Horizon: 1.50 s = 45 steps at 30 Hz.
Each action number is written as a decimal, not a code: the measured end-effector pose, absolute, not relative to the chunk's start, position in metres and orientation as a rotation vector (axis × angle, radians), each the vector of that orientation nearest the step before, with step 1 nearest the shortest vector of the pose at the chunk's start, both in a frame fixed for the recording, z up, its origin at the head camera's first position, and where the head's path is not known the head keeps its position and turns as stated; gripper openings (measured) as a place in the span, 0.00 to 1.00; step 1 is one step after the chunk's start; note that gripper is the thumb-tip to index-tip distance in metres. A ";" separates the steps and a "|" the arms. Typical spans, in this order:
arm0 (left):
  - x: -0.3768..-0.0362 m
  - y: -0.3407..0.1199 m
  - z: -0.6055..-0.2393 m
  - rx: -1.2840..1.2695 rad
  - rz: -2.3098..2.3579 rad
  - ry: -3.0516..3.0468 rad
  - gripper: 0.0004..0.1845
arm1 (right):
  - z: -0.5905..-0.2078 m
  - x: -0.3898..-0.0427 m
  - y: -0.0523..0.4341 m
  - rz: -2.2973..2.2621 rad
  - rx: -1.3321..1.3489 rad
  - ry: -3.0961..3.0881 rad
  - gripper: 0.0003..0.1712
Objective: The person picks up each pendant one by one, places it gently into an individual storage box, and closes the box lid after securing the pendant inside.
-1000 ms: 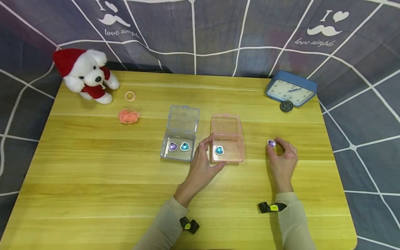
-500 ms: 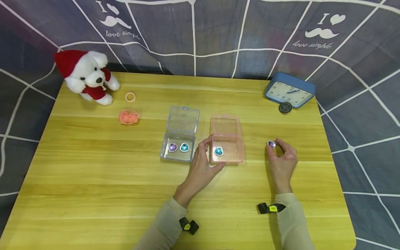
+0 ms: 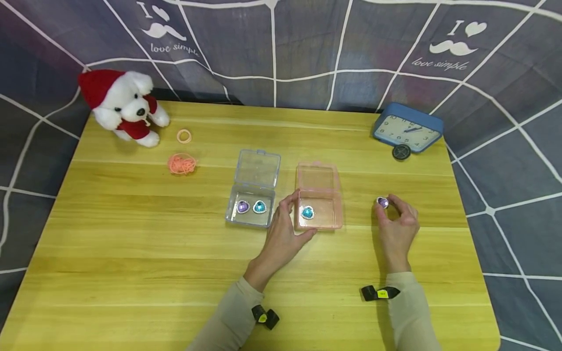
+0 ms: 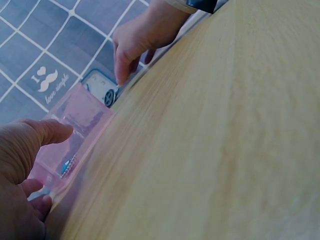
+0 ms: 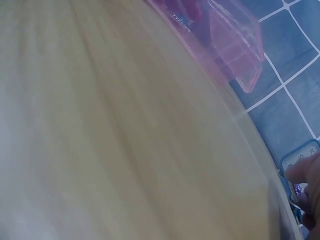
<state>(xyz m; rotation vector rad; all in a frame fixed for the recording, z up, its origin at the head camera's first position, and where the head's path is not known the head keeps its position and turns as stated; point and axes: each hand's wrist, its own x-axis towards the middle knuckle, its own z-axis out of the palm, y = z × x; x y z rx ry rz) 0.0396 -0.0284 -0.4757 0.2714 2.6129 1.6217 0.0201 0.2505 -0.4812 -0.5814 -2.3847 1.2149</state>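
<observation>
The right hand (image 3: 397, 226) pinches a purple heart gem (image 3: 383, 202) between its thumb and fingertips. The gem sits low, right at the tabletop (image 3: 131, 253), toward the right edge and about halfway between the front edge and the back edge. I cannot tell if it touches the wood.

The left hand (image 3: 284, 229) holds the pink box (image 3: 319, 214). Its thumb lies along the front left corner of the box and its fingers curl up along the left wall. The pink box is open, with its lid (image 3: 317, 176) lying flat behind it. It stands near the middle of the tabletop, well apart from the purple gem. 1 blue heart gem (image 3: 307, 212) lies inside it, close to the left wall and near the fingers.

Just beside the left hand, on its left, stands a clear box (image 3: 251, 213), also open with its lid flat behind it. Inside are 2 heart gems side by side, 1 purple (image 3: 243, 206) and 1 blue (image 3: 259, 206).

In the back right corner of the tabletop a blue clock (image 3: 407, 128) leans back, with a small dark round thing (image 3: 401, 151) at its front. In the back left corner sits a white toy dog (image 3: 123, 107) with a red hat. Near it lie a small orange ring (image 3: 184, 136) and a little pile of orange bands (image 3: 181, 164). A dark cloth with white lines (image 3: 307, 44) hangs behind the table.
</observation>
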 end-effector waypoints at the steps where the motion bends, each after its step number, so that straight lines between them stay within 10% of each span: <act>1: 0.040 -0.028 -0.476 0.270 1.622 2.612 0.55 | -0.480 0.020 0.250 1.216 -0.583 -2.387 0.21; 45: 0.040 -0.030 -0.474 0.253 1.629 2.584 0.54 | -0.471 0.015 0.222 1.145 -0.331 -2.329 0.18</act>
